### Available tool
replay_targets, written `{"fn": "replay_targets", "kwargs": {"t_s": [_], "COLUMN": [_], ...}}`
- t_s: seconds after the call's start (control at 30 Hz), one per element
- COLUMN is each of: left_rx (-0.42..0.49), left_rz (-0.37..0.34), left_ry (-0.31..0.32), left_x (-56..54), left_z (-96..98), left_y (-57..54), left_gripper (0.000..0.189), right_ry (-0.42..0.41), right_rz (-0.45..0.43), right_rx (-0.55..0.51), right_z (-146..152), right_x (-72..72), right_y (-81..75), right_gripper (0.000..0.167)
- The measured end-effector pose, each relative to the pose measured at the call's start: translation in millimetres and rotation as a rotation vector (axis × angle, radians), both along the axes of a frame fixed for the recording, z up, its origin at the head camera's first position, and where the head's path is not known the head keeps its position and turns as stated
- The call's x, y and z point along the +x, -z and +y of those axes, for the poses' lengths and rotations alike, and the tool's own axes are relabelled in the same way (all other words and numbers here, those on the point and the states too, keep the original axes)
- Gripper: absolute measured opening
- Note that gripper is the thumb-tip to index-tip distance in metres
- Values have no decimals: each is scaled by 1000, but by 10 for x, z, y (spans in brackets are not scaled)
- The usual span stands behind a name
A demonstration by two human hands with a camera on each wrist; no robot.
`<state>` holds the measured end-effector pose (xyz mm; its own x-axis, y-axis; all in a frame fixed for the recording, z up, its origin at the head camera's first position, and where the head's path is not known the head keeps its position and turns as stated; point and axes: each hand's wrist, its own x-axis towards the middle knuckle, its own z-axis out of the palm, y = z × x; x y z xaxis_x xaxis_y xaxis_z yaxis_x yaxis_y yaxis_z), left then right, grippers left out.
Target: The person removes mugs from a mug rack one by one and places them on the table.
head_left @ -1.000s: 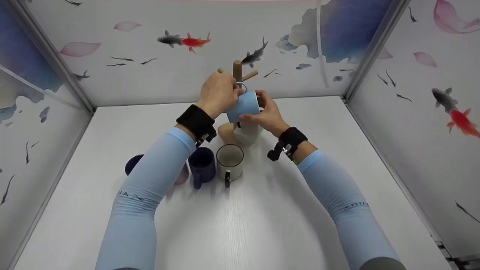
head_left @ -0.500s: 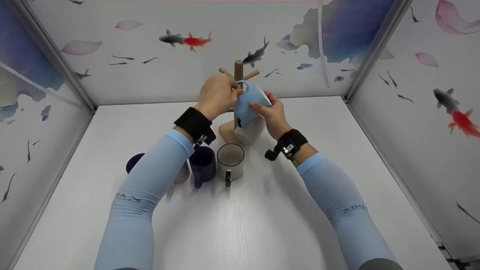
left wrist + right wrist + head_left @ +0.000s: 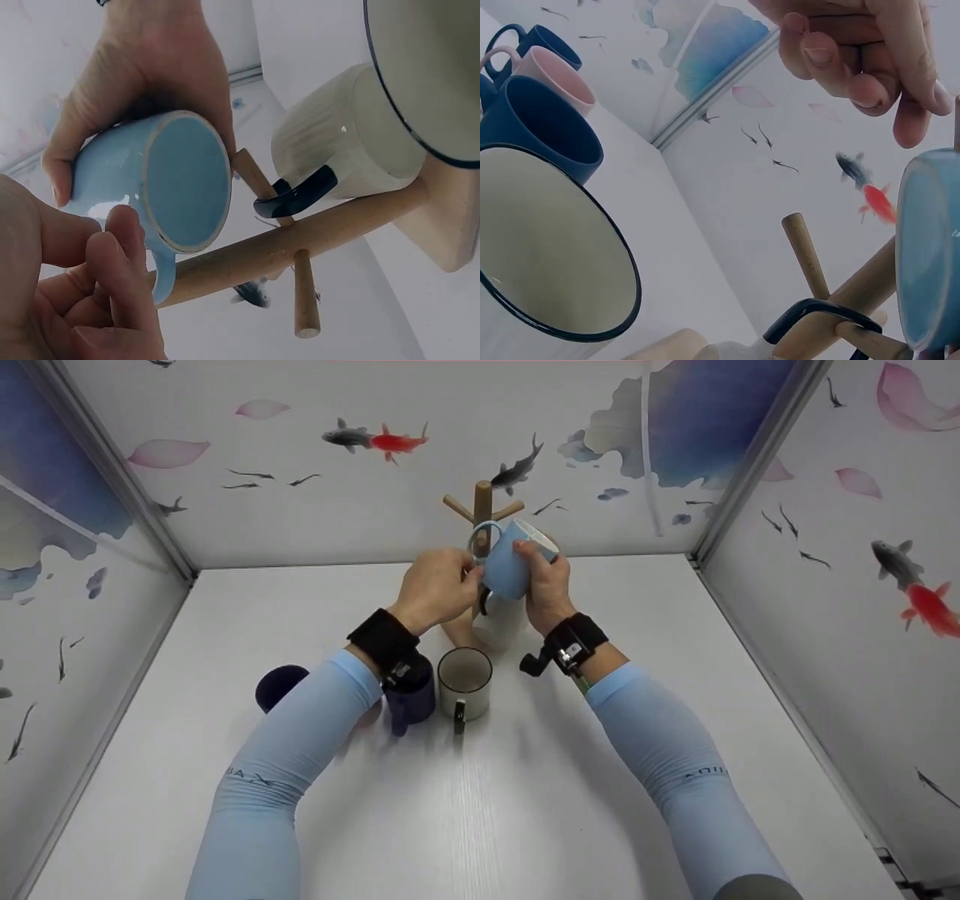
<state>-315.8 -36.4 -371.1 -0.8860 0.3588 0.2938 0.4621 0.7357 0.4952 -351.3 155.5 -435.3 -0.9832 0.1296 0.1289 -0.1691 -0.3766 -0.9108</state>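
Note:
My right hand grips a light blue mug by its body, thumb on the near side, beside the post of a wooden mug tree. The mug is tilted, its mouth up and to the right. Its handle is toward the post. Close to the handle, my left hand has its fingers loosely bent, and the right wrist view shows it apart from the mug. Below the blue mug, a cream mug hangs by its black handle on a peg of the tree.
A cream mug with a black rim stands on the white table. Left of it are a dark blue mug, a pink mug and another dark blue mug. Patterned panels enclose the table.
My left hand has let go of the mug's handle and dropped slightly. My right hand has tilted the blue mug further, mouth upward, and shifted its grip onto the body.

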Motion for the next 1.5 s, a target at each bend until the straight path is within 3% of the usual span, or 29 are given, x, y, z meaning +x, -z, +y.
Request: {"fn": "replay_targets", "kwargs": {"t_s": [0.2, 0.5, 0.93, 1.5], "left_rx": [-10, 1, 36, 139], "left_rz": [-12, -33, -46, -58], "left_ry": [34, 59, 93, 106], "left_x": [85, 198, 338, 354], "left_z": [21, -24, -11, -21], "left_y": [120, 264, 432, 547], "left_gripper": [35, 28, 28, 27], "right_ry": [21, 35, 5, -28], "right_rz": [25, 3, 25, 76], "right_rx": [-2, 34, 60, 82], "right_z": [-44, -52, -75, -33], "right_x": [-13, -20, 43, 154], "right_y": [-21, -54, -163, -229], "right_gripper": [75, 83, 79, 64]}}
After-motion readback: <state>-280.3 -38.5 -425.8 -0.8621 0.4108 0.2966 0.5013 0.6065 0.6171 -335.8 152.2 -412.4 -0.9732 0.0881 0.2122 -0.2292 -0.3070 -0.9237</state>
